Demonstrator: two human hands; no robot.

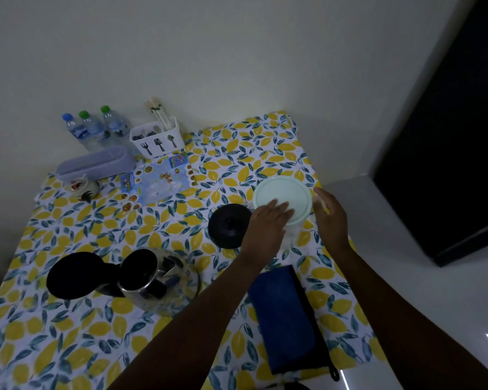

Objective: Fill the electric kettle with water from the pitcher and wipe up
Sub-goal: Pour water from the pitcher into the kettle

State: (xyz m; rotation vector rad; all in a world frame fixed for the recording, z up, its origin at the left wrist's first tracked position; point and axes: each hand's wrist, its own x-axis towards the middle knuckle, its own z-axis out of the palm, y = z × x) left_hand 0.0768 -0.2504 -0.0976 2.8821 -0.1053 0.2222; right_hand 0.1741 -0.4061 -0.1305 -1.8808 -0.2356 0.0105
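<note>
The clear pitcher with a pale green lid point(282, 192) stands at the right of the table. My left hand point(268, 223) lies flat on the near part of that lid, fingers spread. Against the pitcher's right side, my right hand point(331, 218) curls around what looks like its handle. The steel electric kettle point(149, 277) sits front left, off its base, with its black lid point(73, 275) flipped open to the left. A round black kettle base point(228, 226) lies just left of the pitcher. In front of the pitcher lies a folded blue cloth point(285, 316), between my forearms.
The table wears a lemon-print cloth point(96, 347) and stands against a white wall. At the back left are three water bottles point(96, 130), a white cutlery holder point(158, 139), a lilac box point(96, 164), a small jar point(82, 188) and a printed leaflet point(158, 181). The table's right edge runs past my right arm.
</note>
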